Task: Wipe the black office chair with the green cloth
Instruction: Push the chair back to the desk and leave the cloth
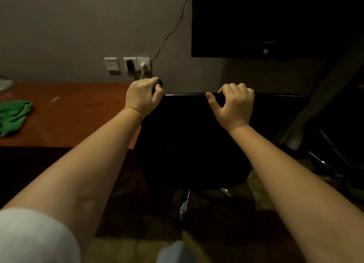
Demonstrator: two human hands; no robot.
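Note:
The black office chair (189, 136) stands in front of me with its backrest facing me. My right hand (234, 103) grips the top edge of the backrest, fingers curled over it. My left hand (142, 97) is closed at the backrest's top left corner, and a small dark green bit (158, 81) shows between its fingers; I cannot tell what it is. A green cloth (13, 116) lies crumpled on the wooden desk (78, 113) at the far left, apart from both hands.
A dark screen (275, 20) hangs on the wall above the chair. Wall sockets (128, 64) with a plug and a cable sit behind my left hand. The chair's metal base (184, 205) shows below the seat. Dark furniture stands at the right.

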